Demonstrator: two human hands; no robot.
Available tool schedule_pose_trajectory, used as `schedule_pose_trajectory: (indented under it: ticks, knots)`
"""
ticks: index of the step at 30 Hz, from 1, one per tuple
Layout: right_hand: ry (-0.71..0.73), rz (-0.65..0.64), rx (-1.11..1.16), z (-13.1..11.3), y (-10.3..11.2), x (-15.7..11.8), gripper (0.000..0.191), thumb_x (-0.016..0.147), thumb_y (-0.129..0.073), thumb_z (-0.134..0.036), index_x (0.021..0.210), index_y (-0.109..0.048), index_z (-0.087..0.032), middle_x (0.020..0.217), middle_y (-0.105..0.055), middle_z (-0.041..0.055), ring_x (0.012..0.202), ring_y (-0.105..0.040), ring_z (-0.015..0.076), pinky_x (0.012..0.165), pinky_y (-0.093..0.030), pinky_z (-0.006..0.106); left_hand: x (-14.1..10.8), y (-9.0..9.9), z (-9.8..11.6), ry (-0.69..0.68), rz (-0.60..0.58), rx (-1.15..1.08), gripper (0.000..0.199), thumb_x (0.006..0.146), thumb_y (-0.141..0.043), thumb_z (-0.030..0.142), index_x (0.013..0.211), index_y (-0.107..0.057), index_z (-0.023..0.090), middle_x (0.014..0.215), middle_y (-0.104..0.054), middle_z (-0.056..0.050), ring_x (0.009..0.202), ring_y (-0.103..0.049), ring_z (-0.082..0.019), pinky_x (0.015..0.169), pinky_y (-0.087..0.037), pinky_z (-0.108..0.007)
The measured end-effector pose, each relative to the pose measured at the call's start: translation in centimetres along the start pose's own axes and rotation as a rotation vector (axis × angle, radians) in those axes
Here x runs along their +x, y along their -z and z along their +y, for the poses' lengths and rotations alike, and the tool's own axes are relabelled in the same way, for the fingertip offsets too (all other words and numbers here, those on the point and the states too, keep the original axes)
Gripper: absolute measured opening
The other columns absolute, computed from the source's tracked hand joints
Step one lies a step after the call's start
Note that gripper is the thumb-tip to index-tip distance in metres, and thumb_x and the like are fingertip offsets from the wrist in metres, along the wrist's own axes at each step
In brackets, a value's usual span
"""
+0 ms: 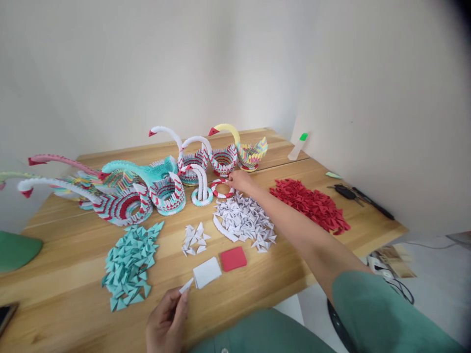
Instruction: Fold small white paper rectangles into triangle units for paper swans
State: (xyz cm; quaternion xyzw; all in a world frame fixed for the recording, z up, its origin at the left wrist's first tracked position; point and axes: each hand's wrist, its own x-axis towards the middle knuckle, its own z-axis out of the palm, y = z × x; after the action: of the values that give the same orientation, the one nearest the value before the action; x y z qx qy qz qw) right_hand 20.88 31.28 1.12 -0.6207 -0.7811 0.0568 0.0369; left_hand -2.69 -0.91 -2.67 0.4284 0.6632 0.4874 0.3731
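Low in the head view, my left hand (168, 321) pinches a small folded white paper piece (186, 286) between thumb and finger. My right hand (240, 181) reaches far across the table, its fingers closed on the right edge of a red-and-white paper ring (217, 193). Left of that ring is a teal-and-white ring (202, 197) with curved white necks standing over it. Just nearer than my right hand spreads a heap of white folded pieces (245, 218). A stack of white paper (207, 272) and a red paper stack (233, 259) lie beyond my left hand.
Several folded-paper swans (167, 193) stand along the back and left. A teal heap (130, 264) lies at left, a red heap (309, 203) at right. Keys (348, 192), a black pen (373, 203) and a green-capped bottle (298, 147) are near the right edge.
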Motion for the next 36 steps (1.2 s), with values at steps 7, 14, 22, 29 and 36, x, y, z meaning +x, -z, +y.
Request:
schedule_pose_trajectory:
  ticks: [7, 14, 22, 29, 36]
  knots:
    - [-0.004, -0.002, -0.002, -0.2, 0.2, -0.2, 0.028, 0.087, -0.060, -0.037, 0.093, -0.076, -0.015, 0.094, -0.075, 0.0113, 0.088, -0.067, 0.0226, 0.070, -0.042, 0.024, 0.3, 0.3, -0.6, -0.009, -0.020, 0.024, 0.041, 0.072, -0.066, 0.057, 0.065, -0.063, 0.017, 0.052, -0.048, 0.003, 0.049, -0.044, -0.012, 0.046, -0.038, -0.018]
    - [-0.007, -0.004, -0.002, -0.2, 0.4, -0.3, 0.029, 0.087, -0.059, -0.037, 0.093, -0.076, -0.015, 0.095, -0.075, 0.0123, 0.089, -0.066, 0.0224, 0.070, -0.042, 0.024, 0.3, 0.3, -0.7, 0.006, -0.029, 0.025, 0.042, 0.071, -0.067, 0.058, 0.064, -0.063, 0.017, 0.052, -0.046, 0.003, 0.049, -0.043, -0.012, 0.046, -0.038, -0.019]
    - [-0.003, -0.001, -0.001, -0.2, 0.4, -0.5, 0.032, 0.089, -0.057, -0.040, 0.092, -0.075, -0.014, 0.093, -0.074, 0.0129, 0.088, -0.066, 0.0228, 0.069, -0.041, 0.025, 0.0, -0.1, -0.4, 0.000, 0.009, 0.000, 0.040, 0.072, -0.067, 0.056, 0.067, -0.064, 0.017, 0.053, -0.046, 0.004, 0.050, -0.042, -0.012, 0.047, -0.037, -0.019]
    - [0.003, 0.013, 0.011, -0.4, 1.1, -1.1, 0.041, 0.092, -0.052, -0.047, 0.093, -0.074, -0.013, 0.093, -0.073, 0.0152, 0.087, -0.066, 0.0240, 0.072, -0.041, 0.026, 0.2, 0.1, -1.0, -0.011, -0.006, 0.012, 0.038, 0.074, -0.066, 0.053, 0.063, -0.059, 0.017, 0.052, -0.046, 0.004, 0.050, -0.042, -0.012, 0.047, -0.036, -0.020]
    - [0.078, 0.135, 0.060, -0.6, 5.0, -6.2, 0.031, 0.095, -0.048, -0.032, 0.096, -0.071, -0.013, 0.095, -0.073, 0.0137, 0.087, -0.065, 0.0228, 0.070, -0.040, 0.026, 0.2, -0.1, -1.2, -0.024, -0.016, 0.029, 0.037, 0.078, -0.062, 0.051, 0.064, -0.056, 0.018, 0.054, -0.041, 0.005, 0.052, -0.039, -0.011, 0.048, -0.032, -0.020]
